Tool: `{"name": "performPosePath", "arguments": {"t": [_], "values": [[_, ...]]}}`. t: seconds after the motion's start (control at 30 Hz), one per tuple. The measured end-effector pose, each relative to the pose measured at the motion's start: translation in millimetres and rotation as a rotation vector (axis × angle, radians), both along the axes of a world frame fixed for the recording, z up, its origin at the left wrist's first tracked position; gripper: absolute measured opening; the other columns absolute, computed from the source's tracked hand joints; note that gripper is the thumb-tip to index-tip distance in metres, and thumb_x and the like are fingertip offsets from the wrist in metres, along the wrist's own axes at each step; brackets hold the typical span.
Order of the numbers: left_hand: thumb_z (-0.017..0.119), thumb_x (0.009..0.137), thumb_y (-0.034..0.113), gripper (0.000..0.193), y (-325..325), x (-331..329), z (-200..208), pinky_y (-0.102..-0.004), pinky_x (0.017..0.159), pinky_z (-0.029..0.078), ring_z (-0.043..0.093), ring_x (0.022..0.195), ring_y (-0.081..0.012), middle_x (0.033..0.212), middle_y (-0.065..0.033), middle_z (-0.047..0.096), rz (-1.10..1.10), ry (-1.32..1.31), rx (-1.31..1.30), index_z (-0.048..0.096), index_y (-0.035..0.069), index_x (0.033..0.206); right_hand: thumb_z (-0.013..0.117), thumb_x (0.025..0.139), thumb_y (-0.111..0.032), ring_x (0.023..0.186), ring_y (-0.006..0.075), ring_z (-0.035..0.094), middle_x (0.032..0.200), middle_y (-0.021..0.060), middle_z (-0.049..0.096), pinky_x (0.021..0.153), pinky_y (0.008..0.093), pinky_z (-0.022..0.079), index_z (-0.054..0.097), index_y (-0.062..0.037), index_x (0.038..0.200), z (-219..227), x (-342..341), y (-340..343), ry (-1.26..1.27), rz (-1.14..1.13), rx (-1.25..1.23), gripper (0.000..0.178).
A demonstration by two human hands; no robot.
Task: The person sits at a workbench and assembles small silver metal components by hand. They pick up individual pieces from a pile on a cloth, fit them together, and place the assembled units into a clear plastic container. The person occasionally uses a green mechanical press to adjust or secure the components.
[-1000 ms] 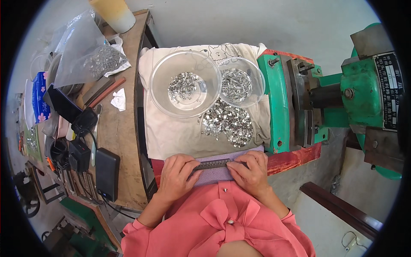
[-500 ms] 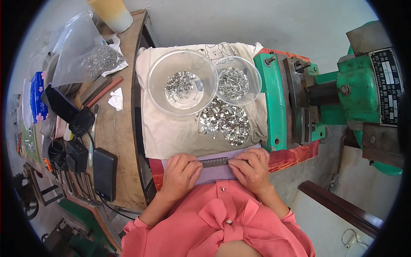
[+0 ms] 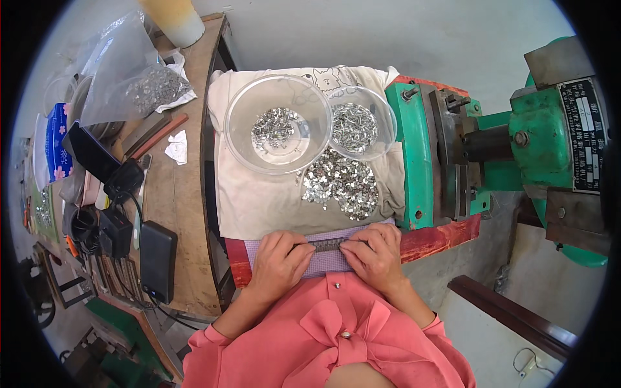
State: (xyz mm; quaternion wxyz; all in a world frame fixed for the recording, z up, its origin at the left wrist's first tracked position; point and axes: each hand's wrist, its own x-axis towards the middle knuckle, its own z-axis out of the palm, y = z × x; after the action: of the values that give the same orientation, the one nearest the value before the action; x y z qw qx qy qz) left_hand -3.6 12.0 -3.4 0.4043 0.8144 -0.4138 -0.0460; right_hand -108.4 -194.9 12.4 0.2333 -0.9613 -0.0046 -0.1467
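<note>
A narrow dark metal strip with a row of slots (image 3: 327, 246) spans the gap between my hands, above a purple checked cloth (image 3: 323, 262). My left hand (image 3: 279, 260) is closed, its thumb and fingers pinching the strip's left end. At the right end, my right hand (image 3: 375, 255) pinches the strip in the same way. Just beyond lies a loose pile of small shiny metal pieces (image 3: 341, 184) on a beige cloth (image 3: 259, 207). Behind the pile stand a large clear tub (image 3: 233, 139) with small metal parts in it and a smaller clear tub (image 3: 390, 132) holding thin metal pins.
A green machine press (image 3: 417, 155) stands close on the right. On the left, a wooden table (image 3: 184, 220) carries a black power bank (image 3: 158, 258), cables, a dark phone (image 3: 94, 152) and a clear plastic bag with grey pieces (image 3: 155, 90).
Both hands have moved slightly; the left fingers reach further right along the strip, and the right fingers sit a little further left. The strip stays held between them.
</note>
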Motion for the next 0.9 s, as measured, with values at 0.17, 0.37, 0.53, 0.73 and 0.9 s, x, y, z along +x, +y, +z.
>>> {"name": "performPosePath", "arguments": {"t": [0.17,0.37,0.53,0.73,0.9], "values": [[0.077,0.078,0.009,0.018,1,1,2,-0.0387,0.078,0.045,0.060,0.090,-0.0250,0.096,-0.0042,0.063,-0.010,0.003,0.007,0.071,0.009,0.095,0.082,0.075,-0.016,0.101,0.0234,0.057,0.096,-0.0019,0.063,0.090,0.0419,0.041,0.073,-0.0154,0.089,2,0,0,0.004,-0.009,0.010,0.017],[0.076,0.081,0.011,0.021,2,2,6,-0.0379,0.079,0.045,0.060,0.092,-0.0237,0.097,-0.0034,0.063,-0.061,-0.016,0.052,0.073,0.011,0.102,0.082,0.074,-0.016,0.100,0.0226,0.057,0.096,-0.0024,0.063,0.090,0.0413,0.040,0.074,-0.0160,0.089,3,-2,-2,0.001,-0.015,0.022,0.017],[0.079,0.077,0.010,0.029,3,0,4,-0.0392,0.079,0.046,0.061,0.091,-0.0259,0.098,-0.0057,0.063,-0.027,-0.002,0.029,0.071,0.010,0.105,0.082,0.074,-0.016,0.100,0.0221,0.057,0.095,-0.0027,0.063,0.090,0.0412,0.040,0.075,-0.0170,0.088,2,-4,-2,-0.005,-0.023,0.024,0.016],[0.082,0.071,0.007,0.033,12,1,1,-0.0410,0.076,0.046,0.060,0.088,-0.0296,0.097,-0.0086,0.063,0.026,0.014,0.004,0.068,0.007,0.101,0.085,0.068,-0.012,0.096,0.0241,0.057,0.095,-0.0017,0.063,0.089,0.0415,0.040,0.075,-0.0172,0.088,-1,-1,0,-0.035,0.011,0.029,0.023],[0.082,0.071,0.006,0.028,16,3,0,-0.0405,0.074,0.046,0.060,0.087,-0.0286,0.096,-0.0078,0.063,0.014,0.002,0.012,0.067,0.007,0.095,0.082,0.071,-0.013,0.101,0.0231,0.057,0.098,-0.0023,0.064,0.091,0.0423,0.041,0.073,-0.0163,0.088,-2,-2,0,-0.006,0.017,0.029,0.019]]}}
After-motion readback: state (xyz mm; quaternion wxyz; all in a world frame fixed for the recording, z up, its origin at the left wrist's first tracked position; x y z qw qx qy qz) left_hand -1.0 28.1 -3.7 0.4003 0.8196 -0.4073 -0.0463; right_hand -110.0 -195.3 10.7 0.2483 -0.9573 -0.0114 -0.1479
